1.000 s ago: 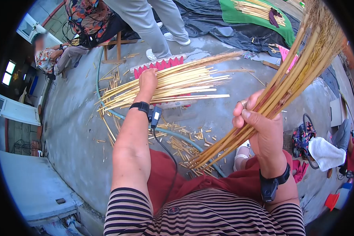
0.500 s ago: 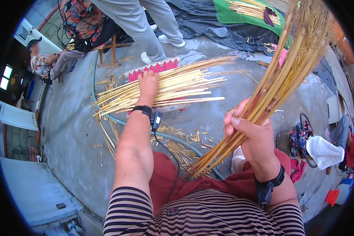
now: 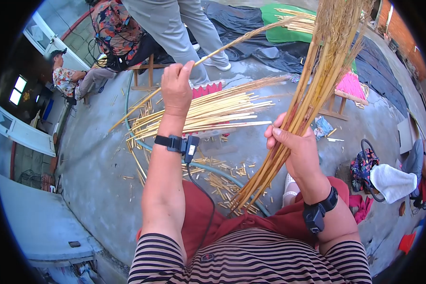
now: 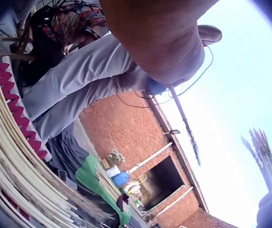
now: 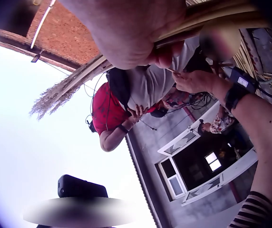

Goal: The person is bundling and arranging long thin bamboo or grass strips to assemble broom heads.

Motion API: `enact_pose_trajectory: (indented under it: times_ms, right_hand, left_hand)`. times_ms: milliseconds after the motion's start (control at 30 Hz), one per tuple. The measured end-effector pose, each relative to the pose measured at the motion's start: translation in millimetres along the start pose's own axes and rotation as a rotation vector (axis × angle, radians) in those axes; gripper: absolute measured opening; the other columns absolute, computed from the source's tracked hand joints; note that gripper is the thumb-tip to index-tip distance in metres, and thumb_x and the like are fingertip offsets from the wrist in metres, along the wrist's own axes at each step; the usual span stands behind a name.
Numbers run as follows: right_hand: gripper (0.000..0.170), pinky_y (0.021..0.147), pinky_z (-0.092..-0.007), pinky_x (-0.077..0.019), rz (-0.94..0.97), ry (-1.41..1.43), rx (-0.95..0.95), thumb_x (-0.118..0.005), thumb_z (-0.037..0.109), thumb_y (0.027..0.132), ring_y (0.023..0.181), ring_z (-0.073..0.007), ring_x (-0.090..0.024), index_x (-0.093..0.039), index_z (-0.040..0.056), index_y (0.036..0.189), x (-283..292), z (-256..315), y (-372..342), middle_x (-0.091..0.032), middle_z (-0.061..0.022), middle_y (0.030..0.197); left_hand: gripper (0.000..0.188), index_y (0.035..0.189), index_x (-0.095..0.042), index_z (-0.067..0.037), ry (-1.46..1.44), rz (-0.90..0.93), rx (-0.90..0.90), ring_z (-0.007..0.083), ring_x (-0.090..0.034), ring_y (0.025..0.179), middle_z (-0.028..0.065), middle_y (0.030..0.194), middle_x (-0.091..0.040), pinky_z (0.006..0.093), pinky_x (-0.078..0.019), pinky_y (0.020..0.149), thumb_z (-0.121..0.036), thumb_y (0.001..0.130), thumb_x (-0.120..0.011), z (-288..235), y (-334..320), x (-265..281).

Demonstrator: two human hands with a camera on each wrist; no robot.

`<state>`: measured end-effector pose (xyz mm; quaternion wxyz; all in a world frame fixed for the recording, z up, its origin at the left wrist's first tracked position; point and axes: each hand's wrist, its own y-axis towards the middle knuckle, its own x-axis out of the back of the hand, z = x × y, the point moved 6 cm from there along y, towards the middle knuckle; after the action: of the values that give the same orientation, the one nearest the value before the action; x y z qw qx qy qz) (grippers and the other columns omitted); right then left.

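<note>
My left hand is raised above the pile, gripping a single long stalk with a feathery tip. In the left wrist view the stalk sticks out beyond the hand. My right hand holds a thick bundle of brownish stalks, its bushy heads up and its cut ends slanting down toward my lap. Those seed heads also show in the right wrist view. Below the left hand lies a pile of pale stalks across a low support with a pink zigzag edge.
Short cut pieces litter the concrete around a hose. A person in grey trousers stands just beyond the pile; another person sits at left. More stalks lie on green cloth. A bag stands at right.
My left hand was down on the pile; it has risen from it with one stalk in its grip. The right hand still holds the bundle, now more upright.
</note>
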<state>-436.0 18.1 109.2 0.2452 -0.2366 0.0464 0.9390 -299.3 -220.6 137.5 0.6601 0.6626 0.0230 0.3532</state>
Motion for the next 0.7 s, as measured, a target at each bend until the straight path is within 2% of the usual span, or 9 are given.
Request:
enact_pose_trajectory:
  times_ms: [100, 200, 300, 400, 500, 567, 667, 700]
  right_hand:
    - [0.014, 0.059, -0.0258, -0.0488, 0.034, 0.025, 0.011, -0.058, 0.006, 0.086, 0.065, -0.0137, -0.059, -0.053, 0.0039, 0.098, -3, 3, -2, -0.061, -0.0111, 0.081]
    - [0.015, 0.058, -0.0250, -0.0489, 0.079, 0.000, 0.065, -0.058, 0.008, 0.087, 0.064, -0.0129, -0.059, -0.053, 0.0035, 0.100, -6, 5, -1, -0.061, -0.0110, 0.080]
    - [0.014, 0.058, -0.0247, -0.0501, 0.082, -0.063, 0.053, -0.058, 0.007, 0.087, 0.066, -0.0137, -0.062, -0.054, 0.0021, 0.099, -8, -2, 6, -0.064, -0.0114, 0.083]
    - [0.012, 0.064, -0.0268, -0.0531, 0.112, -0.173, 0.004, -0.057, 0.005, 0.086, 0.075, -0.0175, -0.065, -0.054, 0.0006, 0.097, -16, -18, 14, -0.065, -0.0143, 0.089]
    - [0.010, 0.072, -0.0310, -0.0556, 0.199, -0.215, -0.072, -0.056, 0.001, 0.085, 0.085, -0.0229, -0.066, -0.054, 0.0001, 0.095, -38, -55, 17, -0.064, -0.0177, 0.095]
    - [0.011, 0.073, -0.0321, -0.0558, 0.230, -0.245, -0.125, -0.055, 0.000, 0.085, 0.086, -0.0236, -0.066, -0.054, -0.0004, 0.096, -53, -69, 16, -0.064, -0.0178, 0.095]
    - [0.011, 0.072, -0.0318, -0.0561, 0.241, -0.260, -0.175, -0.056, 0.000, 0.084, 0.085, -0.0230, -0.066, -0.055, -0.0018, 0.096, -66, -79, 22, -0.065, -0.0173, 0.095]
    - [0.011, 0.071, -0.0307, -0.0560, 0.235, -0.262, -0.190, -0.056, -0.001, 0.084, 0.084, -0.0220, -0.066, -0.056, -0.0023, 0.095, -68, -81, 25, -0.065, -0.0166, 0.095]
  left_hand:
    - [0.024, 0.100, -0.061, -0.007, 0.022, -0.183, 0.134, 0.0236, -0.054, 0.076, 0.0068, 0.082, -0.053, 0.0355, -0.0471, 0.072, 0.001, 0.078, -0.058, -5, 44, 75]
    - [0.020, 0.105, -0.059, -0.004, -1.033, -0.280, 0.868, 0.0184, -0.057, 0.074, 0.0059, 0.083, -0.056, 0.0361, -0.0504, 0.081, 0.000, 0.086, -0.055, 23, 46, 114]
    - [0.024, 0.114, -0.056, -0.004, -1.744, -0.138, 0.915, 0.0151, -0.057, 0.077, 0.0062, 0.084, -0.056, 0.0421, -0.0499, 0.089, -0.004, 0.089, -0.053, 23, 24, 108]
    - [0.025, 0.114, -0.054, -0.003, -2.030, -0.074, 1.090, 0.0162, -0.057, 0.077, 0.0067, 0.083, -0.056, 0.0426, -0.0485, 0.092, -0.005, 0.089, -0.054, -4, -18, 82]
    - [0.024, 0.112, -0.054, -0.003, -2.059, -0.089, 1.193, 0.0158, -0.057, 0.078, 0.0057, 0.084, -0.056, 0.0427, -0.0476, 0.093, -0.005, 0.089, -0.054, -28, -53, 69]
    - [0.023, 0.112, -0.053, -0.003, -2.105, -0.097, 1.270, 0.0159, -0.057, 0.078, 0.0053, 0.085, -0.056, 0.0426, -0.0471, 0.093, -0.005, 0.089, -0.054, -37, -69, 63]
    - [0.024, 0.112, -0.053, -0.004, -2.174, -0.163, 1.239, 0.0160, -0.057, 0.079, 0.0052, 0.086, -0.056, 0.0419, -0.0469, 0.093, -0.005, 0.089, -0.054, -39, -73, 63]
    - [0.019, 0.110, -0.053, -0.003, -2.160, -0.195, 1.245, 0.0147, -0.057, 0.078, 0.0046, 0.085, -0.055, 0.0422, -0.0485, 0.091, -0.004, 0.092, -0.049, -39, -72, 64]
